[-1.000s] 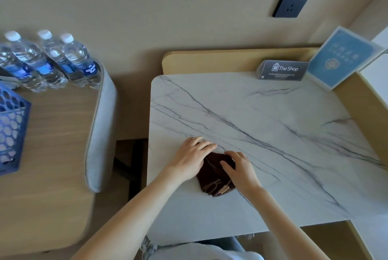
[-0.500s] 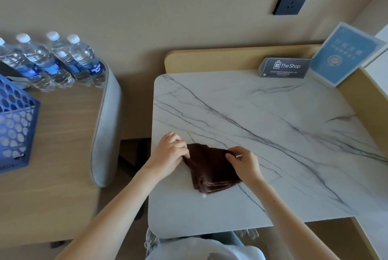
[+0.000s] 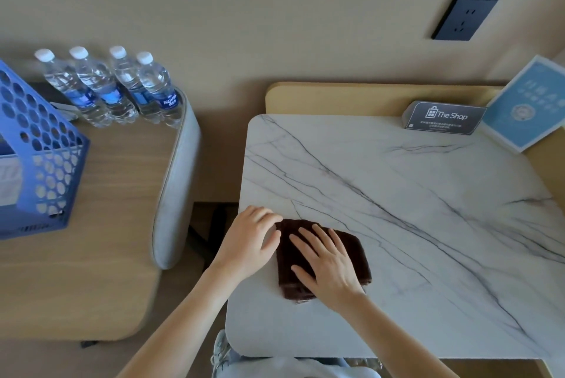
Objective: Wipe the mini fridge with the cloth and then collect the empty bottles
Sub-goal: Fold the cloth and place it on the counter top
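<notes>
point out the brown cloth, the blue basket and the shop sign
brown cloth [image 3: 355, 247]: head view, bare right part
blue basket [image 3: 46, 165]: head view, perforated side wall
shop sign [image 3: 446, 117]: head view, dark printed face

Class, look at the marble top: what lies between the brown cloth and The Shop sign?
Nothing: in the head view, only bare veined marble top stretches between the cloth and the sign.

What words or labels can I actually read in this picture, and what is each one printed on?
"The Shop": on the dark card at the back of the marble top; the small print beneath it is too small to read.
"AQUAFINA", as far as it can be made out: on the blue label of the rightmost water bottle.
Blue leaflet: pale print, too blurred to read.
</notes>
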`<state>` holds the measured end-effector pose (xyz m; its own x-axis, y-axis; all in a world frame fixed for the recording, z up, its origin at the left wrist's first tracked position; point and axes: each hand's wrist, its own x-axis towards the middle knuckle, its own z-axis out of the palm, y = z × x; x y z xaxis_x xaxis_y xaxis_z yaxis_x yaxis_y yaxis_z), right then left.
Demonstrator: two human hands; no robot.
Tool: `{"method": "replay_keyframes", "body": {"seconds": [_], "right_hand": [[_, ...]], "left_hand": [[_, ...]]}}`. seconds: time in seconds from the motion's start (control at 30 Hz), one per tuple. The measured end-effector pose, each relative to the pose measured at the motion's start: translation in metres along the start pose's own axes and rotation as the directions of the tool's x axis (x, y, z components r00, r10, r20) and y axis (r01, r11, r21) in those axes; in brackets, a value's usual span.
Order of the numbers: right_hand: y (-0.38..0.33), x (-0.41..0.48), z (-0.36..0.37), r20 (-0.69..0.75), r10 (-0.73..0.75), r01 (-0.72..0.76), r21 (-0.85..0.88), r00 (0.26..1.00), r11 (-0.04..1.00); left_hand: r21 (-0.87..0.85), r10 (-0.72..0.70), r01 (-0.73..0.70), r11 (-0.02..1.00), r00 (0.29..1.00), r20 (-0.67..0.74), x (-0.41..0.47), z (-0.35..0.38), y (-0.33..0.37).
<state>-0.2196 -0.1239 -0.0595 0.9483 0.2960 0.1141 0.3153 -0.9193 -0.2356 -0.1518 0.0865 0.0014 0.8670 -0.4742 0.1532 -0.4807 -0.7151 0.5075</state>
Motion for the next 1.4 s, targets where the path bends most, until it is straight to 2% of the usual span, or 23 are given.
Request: {"method": "replay_keyframes", "body": {"seconds": [0.27, 0.5, 0.63, 0.9, 1.07, 1.2, 1.3, 1.4], "right_hand": [[0.011, 0.04, 0.019, -0.01, -0.021, 0.021, -0.008, 1.0, 1.0], [0.025, 0.131, 0.018, 0.064, 0.053, -0.052, -0.017, 0.997, 0.999], [0.041, 0.19, 0.021, 0.057, 0.078, -0.077, -0.011, 0.995, 0.997], [0.075, 0.286, 0.029, -0.014, 0.109, -0.109, -0.026, 0.994, 0.994], [0.078, 0.299, 0.028, 0.019, 0.12, -0.119, -0.025, 0.993, 0.993], [0.07, 0.286, 0.01, 0.012, 0.126, -0.127, 0.17, 0.992, 0.977], [0.054, 0.256, -0.01, -0.115, 0.146, -0.103, 0.319, 0.983, 0.942], [0.035, 0.217, -0.032, -0.224, 0.174, -0.086, 0.355, 0.959, 0.931]], "left_hand": [[0.03, -0.137, 0.14, 0.99, 0.987, -0.08, 0.003, -0.007, -0.016], [0.049, -0.234, 0.239, 0.97, 0.968, -0.089, 0.034, -0.008, -0.039], [0.05, -0.259, 0.265, 0.963, 0.961, -0.101, 0.057, -0.009, -0.056], [0.042, -0.326, 0.33, 0.943, 0.943, -0.07, 0.091, -0.003, -0.089], [0.032, -0.341, 0.342, 0.939, 0.94, -0.032, 0.096, 0.0, -0.094], [0.028, -0.324, 0.325, 0.945, 0.946, -0.026, 0.094, -0.007, -0.086], [0.033, -0.284, 0.287, 0.957, 0.956, -0.067, 0.091, -0.019, -0.076], [0.054, -0.215, 0.224, 0.973, 0.967, -0.137, 0.085, -0.035, -0.06]]}}
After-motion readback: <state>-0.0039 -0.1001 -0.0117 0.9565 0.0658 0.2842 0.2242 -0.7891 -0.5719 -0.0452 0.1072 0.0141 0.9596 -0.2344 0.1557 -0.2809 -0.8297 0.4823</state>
